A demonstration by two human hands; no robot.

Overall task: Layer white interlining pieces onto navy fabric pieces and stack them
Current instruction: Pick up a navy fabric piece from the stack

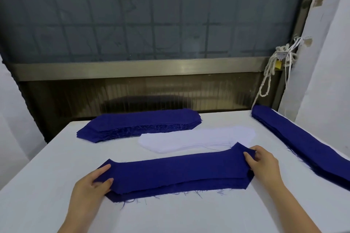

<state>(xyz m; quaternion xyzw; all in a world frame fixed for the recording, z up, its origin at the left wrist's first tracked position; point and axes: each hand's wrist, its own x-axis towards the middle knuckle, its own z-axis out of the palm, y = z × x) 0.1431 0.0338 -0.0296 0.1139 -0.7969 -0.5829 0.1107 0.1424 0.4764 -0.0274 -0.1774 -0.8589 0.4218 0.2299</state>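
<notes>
Head view: a person works at a table (37, 185) covered with white cloth. All lines below come from this one view.
Top navy piece (176, 170): it is near the front middle of the table, held at both ends over a low near stack (185, 188) of the same navy shape. Its middle already rests on that stack.
Left hand (94, 183): the fingers are curled and pinch the left pointed end of the top navy piece, with fingertips on top of the cloth.
Right hand (263, 164): the fingers pinch the right end, and the cloth wrinkles a little in this grip.
Why held so: a grip at each end probably keeps the soft strip stretched flat, so its edges can be matched to the stack under it.
Long axis: it runs left to right across the table, with the right end a little farther from the person. One pointed tip faces left and one faces right.
Match to stack: the near edge of the stack shows in front with loose threads, so the piece seems not yet fully aligned.
White interlining pile (197, 139): it lies just behind the near stack, close for the next pick, with the same left-right direction.
Far navy pile (140, 125): it is behind the white pile, to the left, and looks like the supply.
Right navy pile (303, 143): it lies along the right table edge, running from far to near.
</notes>
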